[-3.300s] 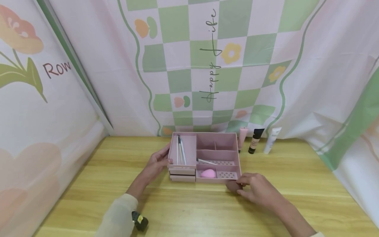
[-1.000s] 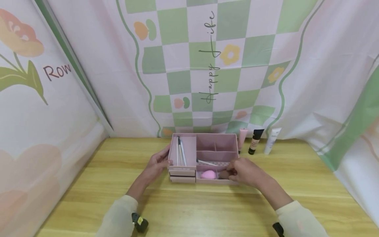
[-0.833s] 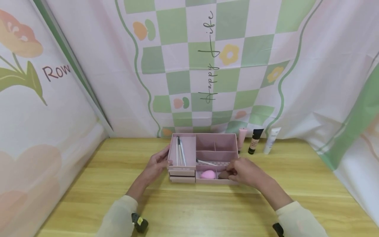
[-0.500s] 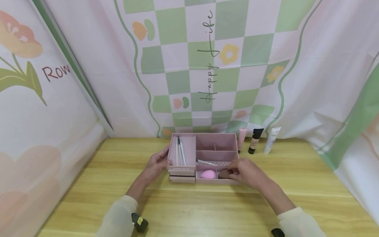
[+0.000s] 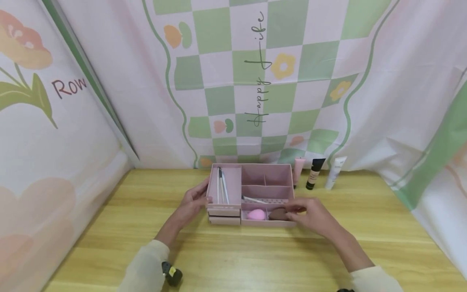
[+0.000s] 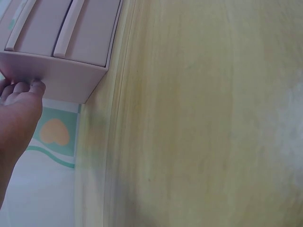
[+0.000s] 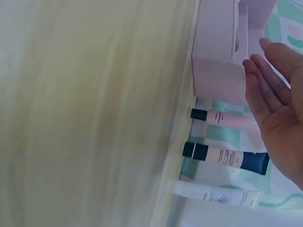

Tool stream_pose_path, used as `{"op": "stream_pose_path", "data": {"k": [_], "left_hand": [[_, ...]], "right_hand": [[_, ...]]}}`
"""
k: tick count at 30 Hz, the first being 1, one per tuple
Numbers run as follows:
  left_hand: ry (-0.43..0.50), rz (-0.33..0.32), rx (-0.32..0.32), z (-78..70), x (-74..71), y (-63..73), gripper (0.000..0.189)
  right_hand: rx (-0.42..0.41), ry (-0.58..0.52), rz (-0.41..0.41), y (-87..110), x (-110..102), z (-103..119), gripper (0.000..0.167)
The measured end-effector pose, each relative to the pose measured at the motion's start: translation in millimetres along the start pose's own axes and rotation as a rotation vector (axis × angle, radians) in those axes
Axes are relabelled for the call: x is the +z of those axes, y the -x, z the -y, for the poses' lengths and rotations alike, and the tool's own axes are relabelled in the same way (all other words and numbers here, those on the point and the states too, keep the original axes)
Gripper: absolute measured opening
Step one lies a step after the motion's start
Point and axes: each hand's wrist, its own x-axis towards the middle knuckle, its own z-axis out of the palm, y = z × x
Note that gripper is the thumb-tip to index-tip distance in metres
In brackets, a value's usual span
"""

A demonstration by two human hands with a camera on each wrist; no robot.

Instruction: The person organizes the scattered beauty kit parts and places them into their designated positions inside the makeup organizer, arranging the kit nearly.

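Observation:
A pink desktop organizer stands on the wooden table. My left hand rests against its left side, fingertips on the wall in the left wrist view. In the front right compartment lies a brown makeup sponge. My right hand is at that compartment's right edge, thumb and fingers spread apart and right beside the sponge. The right wrist view shows its palm and parted fingers. A pink makeup sponge sits in the compartment to the left. Several slim brushes lie in the upper left tray.
Behind the right hand stand a pink tube, a black-capped beige tube and a white tube. A single white brush lies in the middle compartment. Two drawers face front. A printed curtain hangs behind the table.
My right hand has brought the brown sponge from the front of the organizer into its front right compartment. Its fingers have since parted and moved slightly right. The left hand stays put.

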Motion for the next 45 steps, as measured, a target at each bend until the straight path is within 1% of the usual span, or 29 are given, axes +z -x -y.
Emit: {"op": "stream_pose_path", "data": {"k": [2, 7, 9, 12, 15, 19, 22, 24, 27, 30, 31, 32, 34, 35, 38, 41, 45], "left_hand": [[-0.003, 0.001, -0.003, 0.0, -0.3, 0.0, 0.078], [-0.013, -0.007, -0.019, 0.2, -0.7, 0.5, 0.078], [-0.015, -0.011, -0.025, 0.8, -1.2, 0.5, 0.078], [-0.02, -0.008, -0.026, 2.4, -2.5, 0.6, 0.077], [-0.022, -0.007, -0.029, 3.4, -3.5, 0.9, 0.077], [-0.017, -0.017, -0.039, 3.1, -3.0, 0.6, 0.077], [-0.011, -0.023, -0.046, 2.4, -2.1, 0.2, 0.077], [-0.011, -0.022, -0.046, 2.0, -2.0, 0.1, 0.077], [-0.013, -0.025, -0.045, 1.4, -1.7, 0.4, 0.077], [-0.013, -0.031, -0.049, 1.4, -1.8, 0.6, 0.077], [-0.012, -0.032, -0.05, 1.5, -1.9, 0.8, 0.077], [-0.011, -0.033, -0.052, 1.7, -2.0, 0.8, 0.077], [-0.008, -0.031, -0.052, 2.0, -2.2, 0.8, 0.077], [-0.006, -0.028, -0.051, 2.1, -2.2, 0.7, 0.078], [-0.006, -0.025, -0.045, 1.7, -2.1, 0.4, 0.078], [-0.006, -0.023, -0.036, 0.7, -1.9, 0.0, 0.078], [-0.006, -0.021, -0.03, 0.0, -1.8, -0.5, 0.078]], "right_hand": [[0.016, -0.021, -0.008, 1.7, -2.1, -1.9, 0.022], [0.037, -0.024, -0.047, 3.6, -9.4, -7.7, 0.019], [0.069, -0.056, -0.075, 3.9, -13.3, -11.4, 0.02], [0.141, -0.14, -0.137, 4.0, -22.7, -16.9, 0.025], [0.191, -0.204, -0.22, 3.3, -37.0, -23.4, 0.032], [0.236, -0.206, -0.32, 1.5, -60.5, -35.2, 0.035], [0.282, -0.203, -0.427, -1.2, -77.2, -45.7, 0.031], [0.336, -0.215, -0.513, -3.9, -87.1, -53.1, 0.024], [0.439, -0.275, -0.66, -10.9, -98.7, -62.9, 0.015], [0.533, -0.356, -0.776, -18.2, -106.6, -71.3, 0.013], [0.555, -0.377, -0.796, -20.0, -108.6, -74.0, 0.014], [0.571, -0.39, -0.806, -21.3, -110.1, -76.6, 0.014], [0.588, -0.406, -0.788, -22.3, -112.5, -81.5, 0.014], [0.593, -0.407, -0.762, -22.2, -113.5, -83.9, 0.015], [0.57, -0.378, -0.662, -20.9, -115.2, -90.6, 0.018], [0.546, -0.337, -0.559, -20.2, -116.1, -96.3, 0.029], [0.562, -0.322, -0.464, -21.4, -117.0, -101.2, 0.046]]}}
